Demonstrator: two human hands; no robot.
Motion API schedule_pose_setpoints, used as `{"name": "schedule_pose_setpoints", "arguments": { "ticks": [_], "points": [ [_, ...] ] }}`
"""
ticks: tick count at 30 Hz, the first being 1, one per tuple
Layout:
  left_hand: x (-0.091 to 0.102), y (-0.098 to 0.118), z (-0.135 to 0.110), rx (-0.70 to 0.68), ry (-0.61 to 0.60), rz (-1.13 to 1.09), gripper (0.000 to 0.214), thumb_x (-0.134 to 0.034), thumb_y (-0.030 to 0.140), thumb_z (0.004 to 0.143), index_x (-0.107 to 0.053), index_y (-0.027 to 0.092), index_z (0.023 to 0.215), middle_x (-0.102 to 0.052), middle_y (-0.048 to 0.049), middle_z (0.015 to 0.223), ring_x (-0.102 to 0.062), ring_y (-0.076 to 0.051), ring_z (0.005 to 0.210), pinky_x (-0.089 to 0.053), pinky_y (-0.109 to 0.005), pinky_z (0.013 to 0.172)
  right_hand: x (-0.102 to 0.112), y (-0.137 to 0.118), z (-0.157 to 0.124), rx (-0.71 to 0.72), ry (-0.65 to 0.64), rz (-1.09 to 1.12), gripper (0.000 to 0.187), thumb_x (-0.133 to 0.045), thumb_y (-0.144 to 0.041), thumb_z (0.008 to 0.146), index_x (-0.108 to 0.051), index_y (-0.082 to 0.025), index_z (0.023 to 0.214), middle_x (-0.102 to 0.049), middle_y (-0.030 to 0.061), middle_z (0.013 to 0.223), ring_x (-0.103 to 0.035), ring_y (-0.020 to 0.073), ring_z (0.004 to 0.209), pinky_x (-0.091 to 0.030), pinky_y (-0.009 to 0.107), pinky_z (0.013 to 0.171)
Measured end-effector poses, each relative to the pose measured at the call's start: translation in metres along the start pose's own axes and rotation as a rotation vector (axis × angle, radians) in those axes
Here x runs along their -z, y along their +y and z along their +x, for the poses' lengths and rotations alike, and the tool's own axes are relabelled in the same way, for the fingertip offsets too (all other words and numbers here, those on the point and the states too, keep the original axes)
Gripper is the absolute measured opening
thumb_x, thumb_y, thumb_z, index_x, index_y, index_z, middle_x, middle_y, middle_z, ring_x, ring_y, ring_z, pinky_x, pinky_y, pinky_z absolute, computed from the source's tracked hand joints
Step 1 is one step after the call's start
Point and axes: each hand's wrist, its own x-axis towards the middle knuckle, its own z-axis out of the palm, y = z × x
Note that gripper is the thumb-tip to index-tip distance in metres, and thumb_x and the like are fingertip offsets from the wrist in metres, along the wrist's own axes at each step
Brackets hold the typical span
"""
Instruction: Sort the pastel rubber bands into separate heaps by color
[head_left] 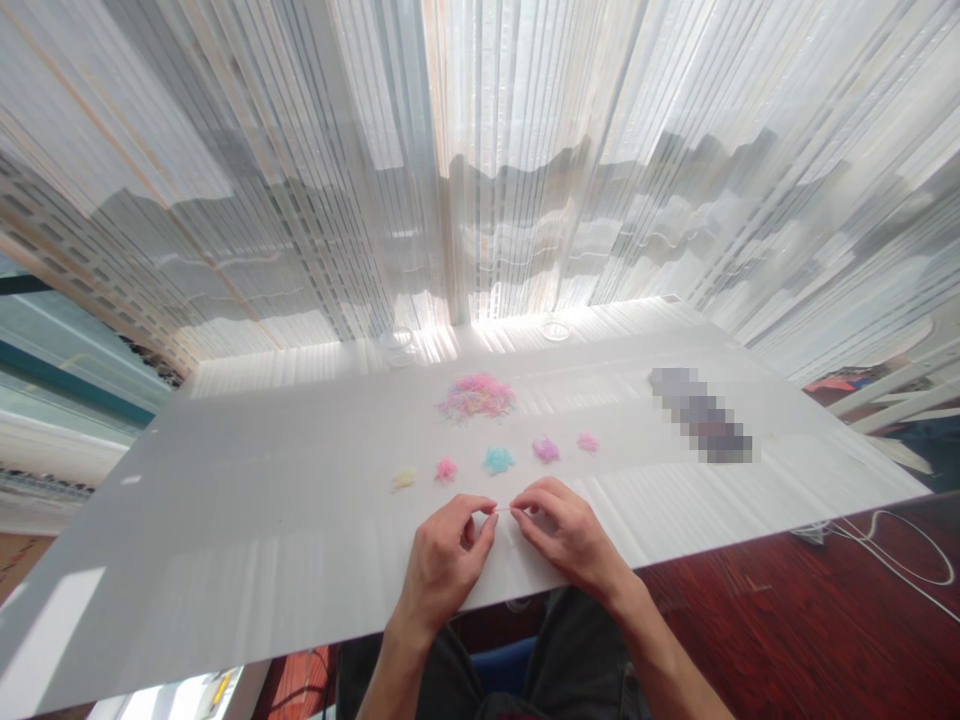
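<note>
Near the front edge of the table, my left hand (451,550) and my right hand (566,530) face each other, fingertips pinched. Between them spans a thin pale pink strand (503,510), one end in each pinch. Just beyond my hands lies a row of small heaps of thin coloured pieces: a yellow heap (403,480), a pink heap (445,470), a turquoise heap (498,460), a purple heap (546,450) and a smaller pink heap (587,442). Farther back sits a larger mixed-colour pile (478,398). The pieces are too small to tell their exact kind.
The white table (247,540) reaches back to a striped sheer curtain (517,210). A pixelated dark object (701,415) lies on the right. Two clear round items, one a disc (556,330), are at the back edge. White cables (892,550) rest on the red floor.
</note>
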Motion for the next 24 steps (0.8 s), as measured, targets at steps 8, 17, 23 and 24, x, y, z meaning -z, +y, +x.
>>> {"name": "schedule_pose_setpoints", "arguments": {
  "ticks": [8,17,23,24],
  "points": [
    [0.000,0.000,0.001,-0.009,-0.009,0.006,0.013,-0.058,0.025,0.099,-0.070,0.021,0.100,-0.071,0.0003,0.080,-0.058,-0.012,0.060,-0.048,-0.022,0.060,0.000,-0.003,0.001,-0.003,0.044,-0.005,0.009,-0.060,-0.021,0.098,-0.069,-0.023,0.097,-0.068,0.0042,0.090,-0.066,0.0194,0.083,-0.056,0.032,0.077],
    [0.000,0.000,0.000,-0.013,-0.006,0.004,0.014,-0.057,0.024,0.099,-0.070,0.021,0.098,-0.071,0.0000,0.080,-0.058,-0.012,0.061,-0.049,-0.023,0.062,0.046,0.045,0.011,-0.191,0.468,-0.469,0.020,-0.059,-0.035,0.096,-0.072,-0.021,0.096,-0.067,0.0084,0.086,-0.058,0.0264,0.083,-0.050,0.043,0.081],
    [0.000,0.001,0.001,-0.012,0.004,0.009,0.015,-0.055,0.024,0.099,-0.070,0.021,0.097,-0.071,-0.0003,0.080,-0.059,-0.012,0.060,-0.050,-0.023,0.062,0.051,0.057,0.019,-0.213,0.411,-0.513,0.025,-0.057,-0.040,0.096,-0.073,-0.020,0.095,-0.068,0.0111,0.090,-0.058,0.0295,0.088,-0.049,0.046,0.083],
    [0.000,0.001,0.001,-0.014,0.006,0.008,0.015,-0.055,0.024,0.099,-0.070,0.021,0.097,-0.072,-0.0004,0.080,-0.059,-0.012,0.060,-0.050,-0.023,0.062,0.050,0.057,0.020,-0.214,0.417,-0.518,0.025,-0.056,-0.039,0.096,-0.073,-0.020,0.094,-0.067,0.0110,0.089,-0.058,0.0296,0.088,-0.049,0.046,0.083]
  ]
}}
